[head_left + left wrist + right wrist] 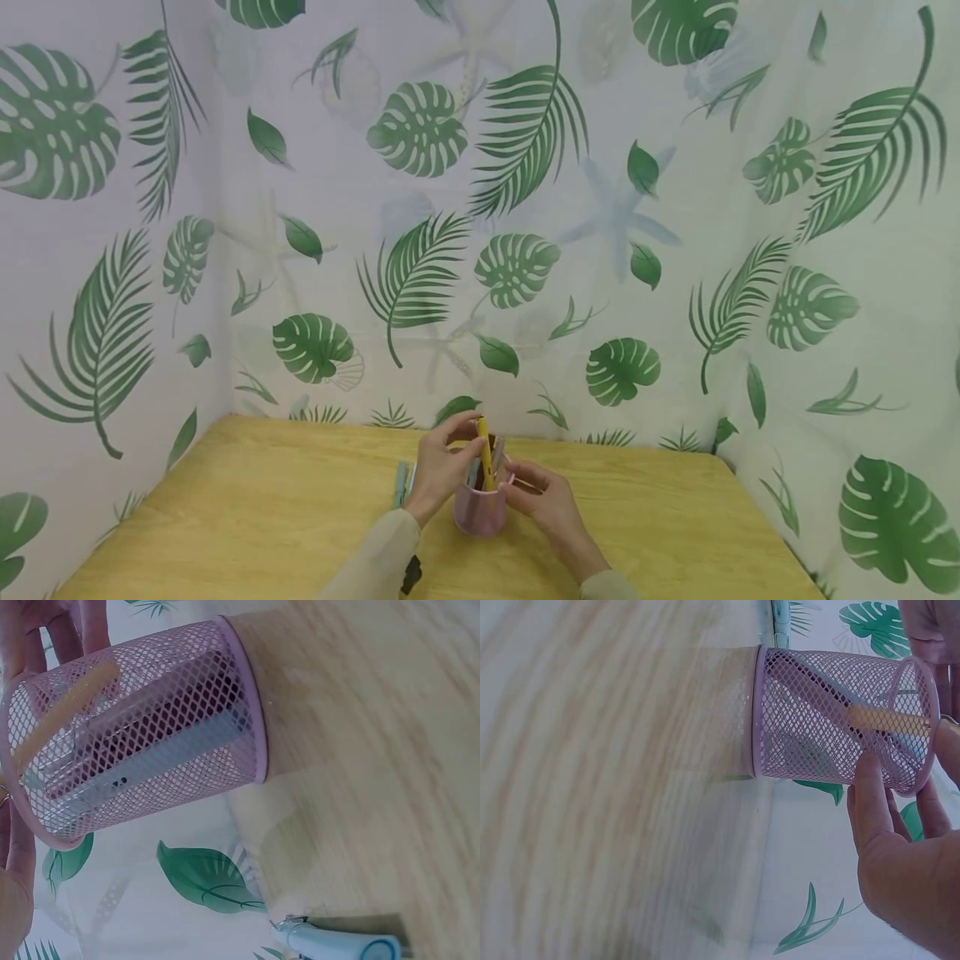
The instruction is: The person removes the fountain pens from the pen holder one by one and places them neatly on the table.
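Pinching yellow pen (487,468) partway inside upright pink mesh cup (480,514) on table (660,517): left hand (444,467), fingers closed. Right hand (549,507): fingers partly curled, gripping cup's right side. Teal pen (401,485) left.

Two hands were there, one left hand (442,467) and one right hand (547,508), with two sleeves (378,554). There was one pink mesh cup (480,515), and one yellow pen (486,454) in it. Through the mesh at least two more showed, one dark pen (165,724) and one blue pen (169,756), though the exact number was hard to make out. Outside the cup were one teal pen (401,485) and one paler slim item (411,478). The table (262,500) numbered one, the leaf-printed walls (675,317) three.
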Motion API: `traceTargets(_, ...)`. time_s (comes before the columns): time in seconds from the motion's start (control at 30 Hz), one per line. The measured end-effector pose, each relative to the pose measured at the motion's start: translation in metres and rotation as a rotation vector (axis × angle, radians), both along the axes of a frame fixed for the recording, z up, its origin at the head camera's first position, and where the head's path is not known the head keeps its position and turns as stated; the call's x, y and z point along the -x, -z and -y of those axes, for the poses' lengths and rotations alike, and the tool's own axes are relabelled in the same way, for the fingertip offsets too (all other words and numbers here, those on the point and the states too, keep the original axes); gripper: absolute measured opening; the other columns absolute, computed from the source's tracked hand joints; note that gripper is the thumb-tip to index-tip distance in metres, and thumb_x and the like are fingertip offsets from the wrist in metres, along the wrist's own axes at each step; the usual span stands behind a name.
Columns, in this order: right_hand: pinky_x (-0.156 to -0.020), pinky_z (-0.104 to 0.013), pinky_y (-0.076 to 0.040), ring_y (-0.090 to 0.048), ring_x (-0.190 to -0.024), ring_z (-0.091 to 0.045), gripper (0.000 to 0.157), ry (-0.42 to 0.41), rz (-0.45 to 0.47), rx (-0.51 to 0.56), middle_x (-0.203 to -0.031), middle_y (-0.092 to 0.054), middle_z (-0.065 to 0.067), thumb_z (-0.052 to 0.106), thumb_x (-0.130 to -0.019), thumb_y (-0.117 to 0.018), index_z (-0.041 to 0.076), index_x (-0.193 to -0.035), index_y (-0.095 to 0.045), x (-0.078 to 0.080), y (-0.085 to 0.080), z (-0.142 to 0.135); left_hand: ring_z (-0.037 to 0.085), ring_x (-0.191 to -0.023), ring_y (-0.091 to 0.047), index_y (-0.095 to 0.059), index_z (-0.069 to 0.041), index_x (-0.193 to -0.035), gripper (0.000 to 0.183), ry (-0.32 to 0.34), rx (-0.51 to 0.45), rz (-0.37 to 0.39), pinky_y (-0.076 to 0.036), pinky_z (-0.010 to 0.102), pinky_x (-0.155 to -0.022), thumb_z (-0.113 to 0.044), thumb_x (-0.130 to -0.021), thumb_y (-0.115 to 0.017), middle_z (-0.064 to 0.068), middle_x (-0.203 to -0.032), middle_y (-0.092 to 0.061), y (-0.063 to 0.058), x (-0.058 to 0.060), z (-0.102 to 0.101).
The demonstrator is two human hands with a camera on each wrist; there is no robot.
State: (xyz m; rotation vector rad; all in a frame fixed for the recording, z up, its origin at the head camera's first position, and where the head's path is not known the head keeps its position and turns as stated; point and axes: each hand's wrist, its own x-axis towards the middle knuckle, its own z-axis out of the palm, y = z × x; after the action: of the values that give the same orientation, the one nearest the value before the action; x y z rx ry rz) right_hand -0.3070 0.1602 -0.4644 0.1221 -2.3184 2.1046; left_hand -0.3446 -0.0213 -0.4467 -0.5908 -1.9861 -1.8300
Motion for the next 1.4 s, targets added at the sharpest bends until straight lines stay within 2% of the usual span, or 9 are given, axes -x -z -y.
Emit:
traceTargets(0.17,-0.093,-0.036,-0.055,-0.058,-0.123,-0.037,0.046,0.011,-0.014,0.003,-0.135,-0.059,-0.02,0.017,-0.087,-0.076,-0.002,-0.127,-0.062,-0.001,0.002,-0.001,0.019,-0.098,-0.069,-0.066,-0.02,-0.123,0.035,-0.008,0.004,-0.012,-0.058,0.024,-0.077,-0.013,-0.089,-0.072,0.006,-0.105,-0.071,-0.004,-0.002,0.001)
traceTargets(0.27,-0.093,-0.035,-0.055,-0.058,-0.122,-0.037,0.046,0.016,-0.02,0.003,-0.134,-0.059,-0.019,0.017,-0.086,-0.076,-0.002,-0.126,-0.062,-0.001,0.002,-0.001,0.021,-0.099,-0.069,-0.066,-0.02,-0.122,0.035,-0.019,-0.01,0.015,-0.058,0.024,-0.077,-0.014,-0.089,-0.073,0.007,-0.105,-0.07,-0.008,-0.004,0.003)
traceTargets(0.37,-0.093,-0.036,-0.055,-0.058,-0.122,-0.037,0.046,0.008,-0.025,0.005,-0.135,-0.059,-0.02,0.016,-0.086,-0.076,-0.002,-0.126,-0.062,-0.001,0.002,0.0,0.026,-0.1,-0.068,-0.066,-0.016,-0.122,0.036,-0.013,-0.06,0.046,-0.059,0.026,-0.078,-0.012,-0.087,-0.074,0.011,-0.107,-0.07,-0.014,-0.005,0.007)
traceTargets(0.53,-0.094,-0.037,-0.055,-0.059,-0.122,-0.036,0.047,0.005,-0.022,0.001,-0.134,-0.059,-0.02,0.016,-0.086,-0.076,-0.001,-0.126,-0.062,0.0,0.001,0.002,0.029,-0.097,-0.068,-0.065,-0.007,-0.123,0.037,-0.014,-0.121,0.055,-0.059,0.027,-0.076,-0.008,-0.086,-0.074,0.016,-0.107,-0.069,-0.02,-0.003,0.013)
traceTargets(0.73,-0.094,-0.036,-0.055,-0.058,-0.122,-0.037,0.047,0.012,-0.009,0.004,-0.134,-0.059,-0.021,0.016,-0.085,-0.077,-0.002,-0.126,-0.062,0.0,0.001,0.004,0.027,-0.098,-0.067,-0.064,-0.006,-0.124,0.039,-0.034,-0.171,0.092,-0.06,0.028,-0.076,-0.008,-0.087,-0.073,0.016,-0.109,-0.067,-0.021,-0.001,0.018)
traceTargets(0.87,-0.095,-0.037,-0.054,-0.057,-0.124,-0.038,0.048,0.011,-0.004,0.0,-0.136,-0.058,-0.02,0.018,-0.085,-0.077,-0.001,-0.127,-0.062,-0.001,0.001,0.002,0.029,-0.098,-0.067,-0.063,-0.005,-0.125,0.039,-0.023,-0.21,0.099,-0.06,0.033,-0.076,-0.004,-0.087,-0.072,0.02,-0.112,-0.067,-0.02,-0.002,0.02)
traceTargets(1.13,-0.095,-0.039,-0.054,-0.058,-0.122,-0.037,0.043,0.033,-0.014,0.005,-0.135,-0.059,-0.018,0.014,-0.084,-0.077,0.002,-0.123,-0.065,0.001,0.003,0.002,0.015,-0.087,-0.069,-0.065,-0.007,-0.123,0.037,-0.026,-0.278,0.119,-0.061,0.033,-0.075,-0.003,-0.087,-0.072,0.023,-0.109,-0.066,-0.021,-0.002,0.025)
traceTargets(1.4,-0.094,-0.038,-0.055,-0.058,-0.122,-0.038,0.043,0.03,-0.018,0.011,-0.135,-0.059,-0.02,0.014,-0.085,-0.077,-0.001,-0.123,-0.065,0.0,0.003,0.003,0.014,-0.086,-0.069,-0.064,-0.003,-0.123,0.036,-0.06,-0.314,0.124,-0.061,0.036,-0.075,0.002,-0.087,-0.07,0.024,-0.107,-0.066,-0.018,-0.003,0.032)
